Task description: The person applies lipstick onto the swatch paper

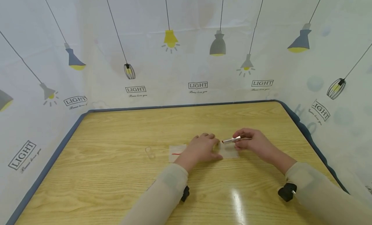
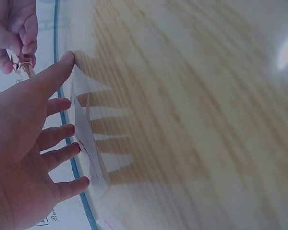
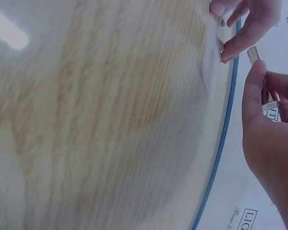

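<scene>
Where the sleeves come in: two pale sleeves (image 1: 162, 194) reach over the wooden table (image 1: 87, 186), and black wrist devices (image 1: 287, 192) hang below them.
Left hand: this one (image 1: 200, 147) lies across the middle of the paper, fingers spread apart, gripping nothing.
Paper strip: it (image 1: 229, 152) is long from left to right, a little nearer to the table's right edge than to the left; a red stroke (image 1: 175, 153) shows at its left end.
Clear loop: it (image 1: 149, 153) lies to the left of the strip, apart from it.
Right hand: this one (image 1: 255, 143) pinches the tube between thumb and fingers, and is nearer to the strip's right end.
Metallic tube: its (image 1: 232, 139) long axis goes sideways, red tip leftward, towards the left hand; it seems above the paper, but contact I cannot tell.
Far edge: behind the blue trim (image 1: 174, 106) hangs a white sheet (image 1: 180, 66) with printed lamps.
</scene>
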{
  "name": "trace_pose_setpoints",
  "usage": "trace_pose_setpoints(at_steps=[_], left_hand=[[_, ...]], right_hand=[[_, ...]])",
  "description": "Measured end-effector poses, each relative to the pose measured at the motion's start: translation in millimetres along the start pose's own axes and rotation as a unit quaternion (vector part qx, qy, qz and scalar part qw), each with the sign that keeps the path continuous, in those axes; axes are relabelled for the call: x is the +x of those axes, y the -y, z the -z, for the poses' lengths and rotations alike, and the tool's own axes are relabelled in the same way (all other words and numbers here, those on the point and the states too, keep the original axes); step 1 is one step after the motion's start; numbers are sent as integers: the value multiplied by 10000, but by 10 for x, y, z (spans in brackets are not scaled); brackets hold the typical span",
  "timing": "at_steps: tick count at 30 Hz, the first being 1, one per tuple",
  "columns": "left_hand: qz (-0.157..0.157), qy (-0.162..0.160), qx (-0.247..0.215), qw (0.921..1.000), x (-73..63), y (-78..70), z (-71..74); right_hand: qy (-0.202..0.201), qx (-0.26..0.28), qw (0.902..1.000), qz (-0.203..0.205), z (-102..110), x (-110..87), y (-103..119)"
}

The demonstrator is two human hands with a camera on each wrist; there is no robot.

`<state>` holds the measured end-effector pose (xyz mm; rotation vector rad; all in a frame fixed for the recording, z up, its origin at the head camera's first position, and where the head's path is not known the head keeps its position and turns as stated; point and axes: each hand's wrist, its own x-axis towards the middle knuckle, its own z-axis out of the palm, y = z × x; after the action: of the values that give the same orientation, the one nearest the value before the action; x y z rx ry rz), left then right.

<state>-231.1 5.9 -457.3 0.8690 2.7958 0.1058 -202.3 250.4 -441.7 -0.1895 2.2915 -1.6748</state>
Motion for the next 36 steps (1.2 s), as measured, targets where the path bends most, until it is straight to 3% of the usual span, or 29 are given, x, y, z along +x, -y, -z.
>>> trace_pose_setpoints(at_steps=[4, 7, 11, 16, 26, 36], left_hand=[[16, 21, 1, 10000, -27, -8, 9], [45, 51, -37, 10000, -44, -26, 33], [47, 53, -7, 10000, -62, -54, 67], [56, 41, 119, 9999, -76, -63, 73], [115, 119, -7, 9999, -84, -51, 55], [76, 96, -6, 9999, -82, -64, 58]], right_hand=[[-62, -255, 9996, 139, -41, 4, -12], [-233, -955, 9938, 510, -96, 14, -20], [-441, -2029, 9718, 1119, -170, 14, -8], [-385, -2754, 9472, 1595, -240, -4, 32], [-78, -3436, 9103, 2308, -301, 42, 23], [70, -3721, 8974, 2371, -334, 53, 23]])
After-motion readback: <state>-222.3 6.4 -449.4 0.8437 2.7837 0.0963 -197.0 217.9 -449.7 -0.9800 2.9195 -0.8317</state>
